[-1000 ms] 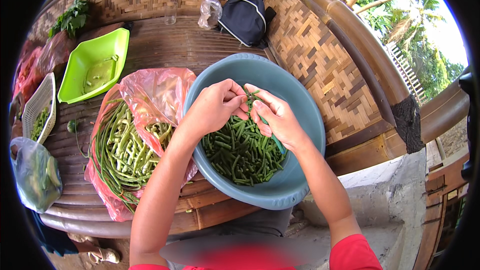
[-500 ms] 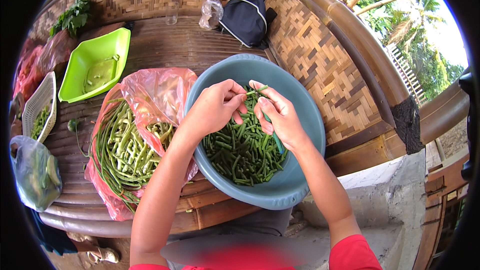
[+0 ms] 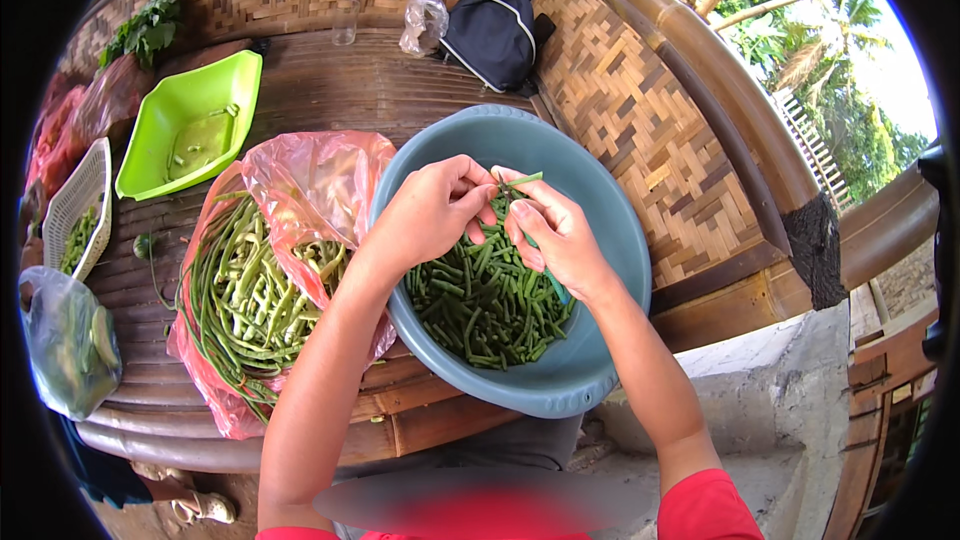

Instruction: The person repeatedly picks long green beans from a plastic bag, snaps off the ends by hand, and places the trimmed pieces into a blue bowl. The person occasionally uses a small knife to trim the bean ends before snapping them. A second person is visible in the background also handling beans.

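My left hand [image 3: 432, 210] and my right hand [image 3: 552, 232] meet over a round blue-grey basin [image 3: 610, 240], both pinching one long green bean [image 3: 522, 182] between the fingertips. The basin holds a heap of short cut bean pieces [image 3: 480, 305]. Left of the basin lies an open pink plastic bag [image 3: 310, 180] with a pile of whole long beans [image 3: 245, 290] spilling from it.
A lime green tray [image 3: 190, 125] sits at the back left, a white basket [image 3: 75, 205] further left, a clear bag of vegetables [image 3: 65, 340] at the front left. A dark backpack [image 3: 492, 30] and leafy greens [image 3: 145, 30] lie against the woven bamboo wall.
Both hands stay over the basin; the fingers have shifted slightly along the bean, and its tip now sticks up between them.
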Available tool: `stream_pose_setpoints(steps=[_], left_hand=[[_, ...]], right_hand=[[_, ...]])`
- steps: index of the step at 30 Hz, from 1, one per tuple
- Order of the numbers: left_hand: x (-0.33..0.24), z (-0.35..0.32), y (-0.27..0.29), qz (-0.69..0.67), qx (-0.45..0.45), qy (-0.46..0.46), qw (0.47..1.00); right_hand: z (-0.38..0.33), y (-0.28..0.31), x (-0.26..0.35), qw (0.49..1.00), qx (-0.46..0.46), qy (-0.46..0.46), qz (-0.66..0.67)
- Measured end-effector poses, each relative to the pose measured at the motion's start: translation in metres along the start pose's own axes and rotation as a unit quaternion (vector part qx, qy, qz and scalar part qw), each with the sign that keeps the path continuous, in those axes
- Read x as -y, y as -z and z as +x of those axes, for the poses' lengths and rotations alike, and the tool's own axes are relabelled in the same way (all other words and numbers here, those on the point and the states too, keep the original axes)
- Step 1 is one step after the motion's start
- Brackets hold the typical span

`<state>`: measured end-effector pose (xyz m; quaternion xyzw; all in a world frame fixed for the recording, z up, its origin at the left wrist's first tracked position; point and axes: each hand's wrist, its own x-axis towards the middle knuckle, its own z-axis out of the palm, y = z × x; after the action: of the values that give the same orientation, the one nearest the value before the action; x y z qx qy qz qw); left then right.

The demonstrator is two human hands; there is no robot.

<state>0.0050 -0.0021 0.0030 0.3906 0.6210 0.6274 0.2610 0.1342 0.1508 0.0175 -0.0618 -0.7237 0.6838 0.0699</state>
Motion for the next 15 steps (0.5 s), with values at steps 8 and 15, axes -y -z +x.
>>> stream_pose_setpoints(steps=[8,15], left_hand=[[0.0028,-0.0007,0.0006,-0.016,0.002,-0.031,0.999],[0.0092,0.0014,-0.0002,-0.024,-0.003,-0.058,0.998]], right_hand=[[-0.0013,-0.0023,0.0011,1.0,-0.006,0.0,-0.002],[0.0,-0.0031,-0.0005,1.0,-0.017,-0.001,-0.018]])
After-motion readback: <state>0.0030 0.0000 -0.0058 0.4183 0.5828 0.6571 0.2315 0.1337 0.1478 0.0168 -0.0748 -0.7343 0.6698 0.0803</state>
